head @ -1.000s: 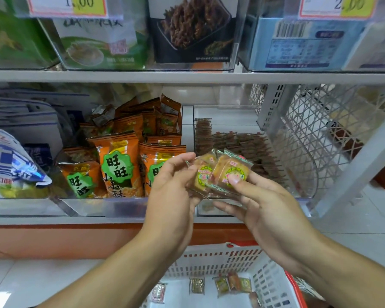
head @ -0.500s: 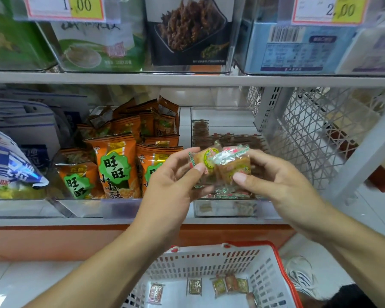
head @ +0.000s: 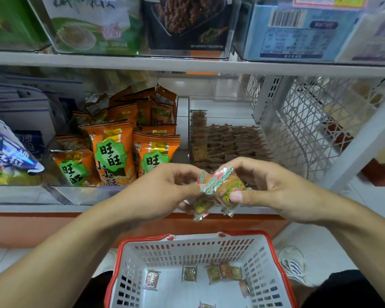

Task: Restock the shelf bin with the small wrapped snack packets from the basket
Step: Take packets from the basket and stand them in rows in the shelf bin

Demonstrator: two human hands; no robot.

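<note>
Both my hands hold a small bunch of wrapped snack packets (head: 222,187) in front of the lower shelf's edge. My left hand (head: 165,190) pinches the bunch from the left, and my right hand (head: 269,187) grips it from the right, thumb on the front packet. Behind them the clear shelf bin (head: 222,103) holds rows of small brown packets (head: 227,141). Below, the white basket with a red rim (head: 187,243) has several loose packets (head: 223,272) lying on its bottom.
Orange snack bags (head: 111,152) fill the clear bin to the left. Blue and white bags (head: 7,150) lie at far left. A white wire mesh panel (head: 309,130) and upright close the shelf's right side. The upper shelf (head: 187,63) carries boxed goods. A white shoe (head: 293,263) is beside the basket.
My hands and the bunch of packets have dropped lower, from in front of the bin to the shelf's front edge. The packets have turned more edge-on between my fingers.
</note>
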